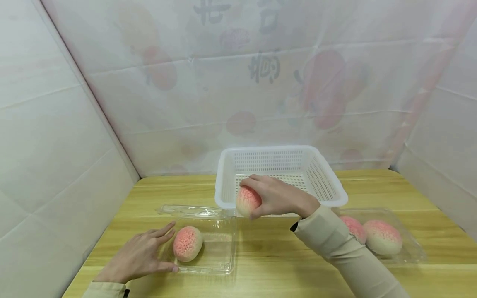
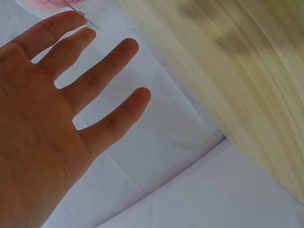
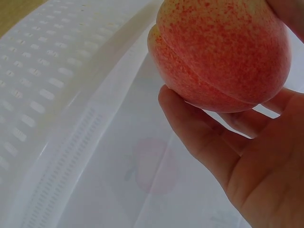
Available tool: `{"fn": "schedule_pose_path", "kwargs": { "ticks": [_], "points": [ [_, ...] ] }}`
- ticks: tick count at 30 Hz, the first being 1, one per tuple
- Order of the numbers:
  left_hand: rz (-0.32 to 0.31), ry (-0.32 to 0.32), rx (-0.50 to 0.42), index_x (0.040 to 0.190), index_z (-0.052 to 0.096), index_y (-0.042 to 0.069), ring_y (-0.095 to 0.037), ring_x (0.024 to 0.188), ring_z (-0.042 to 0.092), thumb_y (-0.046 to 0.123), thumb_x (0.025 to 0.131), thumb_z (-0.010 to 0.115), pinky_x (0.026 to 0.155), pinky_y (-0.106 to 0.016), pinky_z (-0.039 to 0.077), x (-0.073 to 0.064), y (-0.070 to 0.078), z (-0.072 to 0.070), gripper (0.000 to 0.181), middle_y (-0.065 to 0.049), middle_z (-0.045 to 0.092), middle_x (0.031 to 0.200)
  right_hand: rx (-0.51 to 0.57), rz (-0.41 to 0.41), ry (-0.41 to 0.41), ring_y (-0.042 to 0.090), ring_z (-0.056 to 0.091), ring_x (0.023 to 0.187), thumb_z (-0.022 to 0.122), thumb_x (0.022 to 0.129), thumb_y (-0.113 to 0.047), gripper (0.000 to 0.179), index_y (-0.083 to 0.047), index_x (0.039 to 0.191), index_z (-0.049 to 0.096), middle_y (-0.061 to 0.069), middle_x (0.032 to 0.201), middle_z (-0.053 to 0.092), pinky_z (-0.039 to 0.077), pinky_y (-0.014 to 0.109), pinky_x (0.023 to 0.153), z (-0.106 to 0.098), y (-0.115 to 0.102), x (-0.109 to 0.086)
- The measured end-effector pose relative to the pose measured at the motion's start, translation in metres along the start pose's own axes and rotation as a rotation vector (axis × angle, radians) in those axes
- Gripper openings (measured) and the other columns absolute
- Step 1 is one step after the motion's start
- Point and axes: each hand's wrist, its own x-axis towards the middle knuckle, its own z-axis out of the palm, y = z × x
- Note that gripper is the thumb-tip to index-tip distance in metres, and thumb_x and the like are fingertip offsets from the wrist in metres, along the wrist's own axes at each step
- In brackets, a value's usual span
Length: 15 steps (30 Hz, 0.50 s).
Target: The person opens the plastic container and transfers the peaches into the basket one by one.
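Observation:
My right hand [image 1: 277, 194] grips a pink-and-cream peach [image 1: 247, 201] at the near left corner of a white slotted basket [image 1: 220, 186]. In the right wrist view, fingers and thumb curl round the peach [image 3: 223, 52], and its crease shows. A second peach [image 1: 188, 243] sits in a clear plastic tray [image 1: 220, 258] at the left of the table. Beside that tray's left edge lies my left hand [image 1: 143, 252], thumb at the near corner and fingers spread. The left wrist view shows the left hand [image 2: 52, 109] with straight fingers and a bare palm.
Another clear plastic tray [image 1: 411, 252] at the right carries a peach [image 1: 384, 238] and a second one [image 1: 353, 227] partly behind my right sleeve [image 1: 343, 248]. The left tray's crumpled lid edge [image 1: 197, 211] lies toward the basket. White printed cloth [image 1: 193, 103] hangs behind the wooden table [image 1: 268, 265].

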Motion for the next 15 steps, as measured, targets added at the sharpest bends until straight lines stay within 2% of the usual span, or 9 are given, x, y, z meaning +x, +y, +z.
{"fn": "schedule_pose_path", "kwargs": {
  "ticks": [15],
  "points": [
    [-0.008,0.006,-0.002,0.125,0.068,-0.007,-0.044,0.108,0.065,0.077,0.073,0.069,0.080,-0.054,0.058,-0.001,0.001,0.000,0.099,-0.017,0.055,0.145,0.016,0.021,0.035,0.020,0.062,0.099,0.083,0.075,-0.023,0.065,-0.001,0.131,0.058,0.008,0.120,0.062,0.055,0.032,0.081,-0.008,0.005,0.014]
  ]
}}
